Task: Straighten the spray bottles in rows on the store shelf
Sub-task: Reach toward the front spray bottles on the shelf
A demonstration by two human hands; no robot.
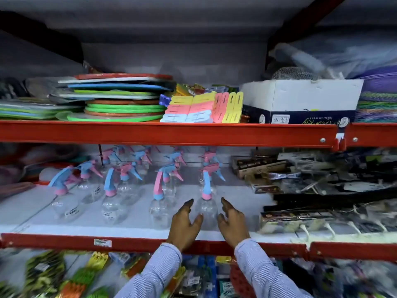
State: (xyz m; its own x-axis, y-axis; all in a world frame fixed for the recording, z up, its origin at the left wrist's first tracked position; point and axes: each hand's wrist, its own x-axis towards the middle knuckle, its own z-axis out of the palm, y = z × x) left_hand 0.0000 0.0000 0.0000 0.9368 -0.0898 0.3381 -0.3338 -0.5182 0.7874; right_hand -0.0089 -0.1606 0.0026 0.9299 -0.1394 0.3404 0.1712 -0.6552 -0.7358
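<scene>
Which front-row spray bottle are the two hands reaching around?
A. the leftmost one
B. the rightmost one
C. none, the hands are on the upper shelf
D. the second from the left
B: the left hand and right hand are open on either side of the rightmost bottle, the one with a pink collar, not visibly gripping it.

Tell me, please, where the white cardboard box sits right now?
The white cardboard box sits on the upper shelf, right side, beside the pastel foam pieces.
</scene>
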